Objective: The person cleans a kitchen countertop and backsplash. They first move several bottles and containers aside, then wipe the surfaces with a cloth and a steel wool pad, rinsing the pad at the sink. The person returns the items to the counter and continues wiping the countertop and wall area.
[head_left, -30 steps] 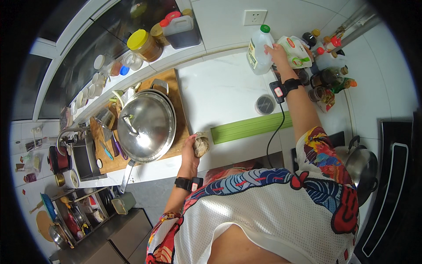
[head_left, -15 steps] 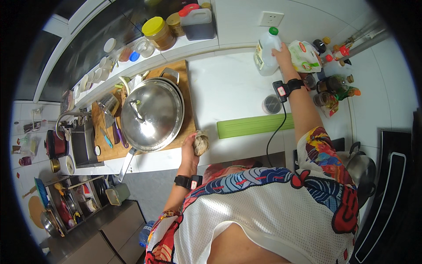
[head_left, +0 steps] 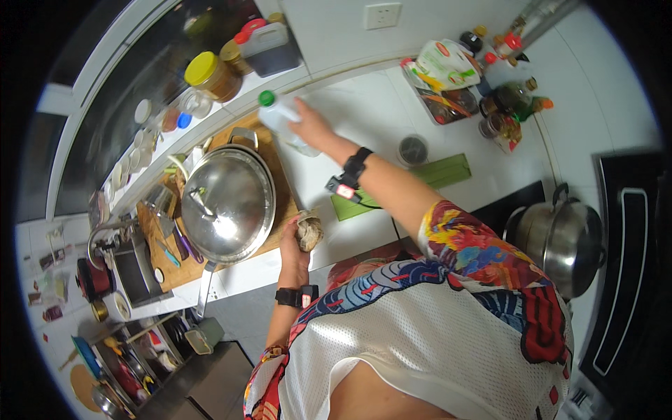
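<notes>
My left hand (head_left: 294,253) is closed around a crumpled beige cloth (head_left: 309,232) at the counter's front edge. My right hand (head_left: 312,127) grips the translucent plastic jug (head_left: 283,115) with a green cap. That jug leans to the left, its base near the counter; whether it touches cannot be made out. Just left of it, a pan covered by a shiny steel lid (head_left: 231,199) stands on a wooden cutting board (head_left: 282,180). Beneath my right forearm lies a long green strip (head_left: 448,170), with a small round container (head_left: 413,150) behind it.
A tray of packets (head_left: 442,105) and several bottles (head_left: 514,98) fill the far right corner. Jars (head_left: 213,75) line the sill behind the board. Knives (head_left: 183,241) lie at the board's left, near the sink (head_left: 136,273). A steel pot (head_left: 563,245) stands on the right.
My right hand has carried the jug leftward from beside the packets toward the pan. My left hand keeps hold of the cloth. The whole view has shifted and turned somewhat.
</notes>
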